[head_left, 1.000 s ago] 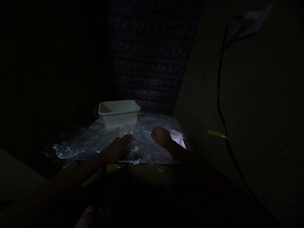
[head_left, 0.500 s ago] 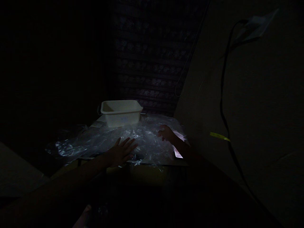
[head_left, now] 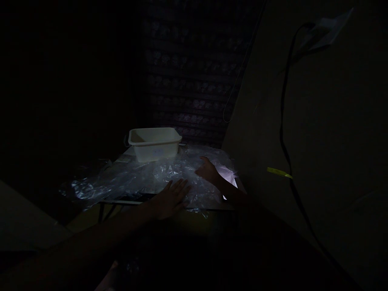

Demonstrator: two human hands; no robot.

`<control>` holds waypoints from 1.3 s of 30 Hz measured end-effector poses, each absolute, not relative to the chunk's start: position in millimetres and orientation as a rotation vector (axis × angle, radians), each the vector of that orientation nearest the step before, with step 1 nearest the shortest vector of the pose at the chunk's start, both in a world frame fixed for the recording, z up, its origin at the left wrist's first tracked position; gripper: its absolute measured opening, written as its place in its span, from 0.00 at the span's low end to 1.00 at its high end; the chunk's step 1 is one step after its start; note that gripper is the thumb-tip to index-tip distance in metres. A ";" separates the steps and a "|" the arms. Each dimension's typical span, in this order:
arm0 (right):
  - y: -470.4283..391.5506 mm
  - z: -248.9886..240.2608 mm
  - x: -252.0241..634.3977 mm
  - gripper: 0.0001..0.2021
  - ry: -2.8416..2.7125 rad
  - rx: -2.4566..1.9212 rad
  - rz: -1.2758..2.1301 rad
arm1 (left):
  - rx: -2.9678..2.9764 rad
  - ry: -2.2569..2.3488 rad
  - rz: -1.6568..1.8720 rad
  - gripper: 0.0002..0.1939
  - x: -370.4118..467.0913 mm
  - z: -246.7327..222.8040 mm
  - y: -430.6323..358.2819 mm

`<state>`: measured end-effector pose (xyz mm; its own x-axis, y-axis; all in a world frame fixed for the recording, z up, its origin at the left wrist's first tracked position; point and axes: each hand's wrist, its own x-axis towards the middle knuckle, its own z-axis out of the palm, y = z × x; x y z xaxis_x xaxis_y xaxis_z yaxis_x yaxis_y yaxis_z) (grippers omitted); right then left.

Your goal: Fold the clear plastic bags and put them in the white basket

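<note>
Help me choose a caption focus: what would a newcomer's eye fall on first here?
First, the pale tub, left of centre at the far side of the crinkled clear plastic. Next, the bright whitish patch beside the right hand and the yellow tag on the dark cable at right. The left hand, dimmer, is at the plastic's near edge.

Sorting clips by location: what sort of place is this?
Probably a dim indoor corner, perhaps in a home; too dark to be sure. Cues: a patterned blind or curtain at the back, a dark cable down the right wall, and a table spread with clear plastic film.
</note>
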<state>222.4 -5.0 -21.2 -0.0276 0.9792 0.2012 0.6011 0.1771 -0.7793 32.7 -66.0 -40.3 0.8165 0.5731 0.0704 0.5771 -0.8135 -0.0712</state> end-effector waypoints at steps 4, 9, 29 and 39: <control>-10.3 -23.2 219.6 0.33 -1.839 -1.514 0.459 | -2.900 -0.914 -0.093 0.27 42.0 -42.2 -65.2; -17.2 -20.0 217.2 0.34 -1.967 -1.437 0.381 | -2.922 -0.899 -0.056 0.26 51.0 -36.4 -66.8; -21.0 -34.3 210.4 0.28 -2.083 -1.183 0.577 | -2.673 -1.084 -0.204 0.24 30.3 -18.0 -29.1; -31.7 -26.2 226.2 0.20 -2.413 -1.172 0.012 | -2.812 -0.957 -0.119 0.24 13.1 -17.3 -34.6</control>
<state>226.2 -31.7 -26.2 -0.5345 0.7474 0.3946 0.7435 0.6378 -0.2009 13.1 -34.6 -17.3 0.7912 0.5978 0.1289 0.6112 -0.7802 -0.1332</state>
